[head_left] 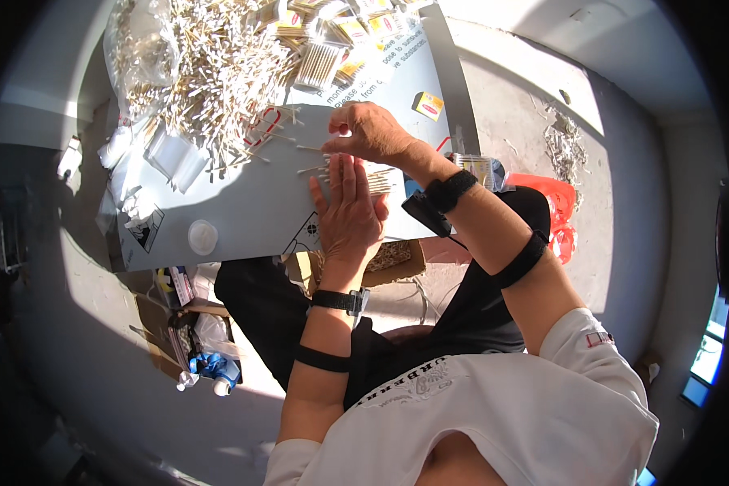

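My left hand (347, 209) lies flat, fingers straight and together, on a white board (251, 202) that rests across my lap. It presses against a small row of cotton swabs (379, 180) lined up beside it. My right hand (370, 132) hovers just above, fingers pinched on a few cotton swabs (309, 148) at the row's far end. A big loose heap of cotton swabs (219, 73) covers the board's far part.
Small clear plastic boxes (174, 154) and a round white lid (203, 236) lie on the board's left. Filled swab packs with yellow labels (348, 32) sit at the far edge. A cardboard box (393, 259) is under the board; bags and bottles (206, 364) lie on the floor left.
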`<state>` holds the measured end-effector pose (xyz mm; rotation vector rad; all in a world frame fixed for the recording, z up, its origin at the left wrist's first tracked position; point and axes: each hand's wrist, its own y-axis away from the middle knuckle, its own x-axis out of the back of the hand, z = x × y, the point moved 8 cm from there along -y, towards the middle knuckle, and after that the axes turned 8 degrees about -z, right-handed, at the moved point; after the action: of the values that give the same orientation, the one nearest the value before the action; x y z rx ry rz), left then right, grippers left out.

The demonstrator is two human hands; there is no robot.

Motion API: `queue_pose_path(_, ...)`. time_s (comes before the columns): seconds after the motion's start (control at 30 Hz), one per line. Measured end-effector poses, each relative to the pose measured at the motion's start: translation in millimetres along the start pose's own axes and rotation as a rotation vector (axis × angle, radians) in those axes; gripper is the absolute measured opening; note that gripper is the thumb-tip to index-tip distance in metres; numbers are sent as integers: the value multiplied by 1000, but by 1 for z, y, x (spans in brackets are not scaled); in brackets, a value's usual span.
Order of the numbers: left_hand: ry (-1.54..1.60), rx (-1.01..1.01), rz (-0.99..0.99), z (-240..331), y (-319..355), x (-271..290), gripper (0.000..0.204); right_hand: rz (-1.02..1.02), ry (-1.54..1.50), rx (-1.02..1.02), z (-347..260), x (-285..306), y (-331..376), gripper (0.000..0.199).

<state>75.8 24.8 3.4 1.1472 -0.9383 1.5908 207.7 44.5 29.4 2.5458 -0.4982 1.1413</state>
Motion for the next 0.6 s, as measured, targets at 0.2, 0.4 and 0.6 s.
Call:
queue_pose_path(0.2, 17, 11, -78, 2, -4, 0, 60, -304, 323, 31, -50, -53, -35, 24)
queue_pose_path(0.4, 35, 53, -201, -2, -1, -6, 60, -197, 403, 189, -57, -53, -50, 16)
queue_pose_path(0.6, 97, 3, -56, 4, -4, -4, 75, 30, 133, 118, -13, -7, -61, 19)
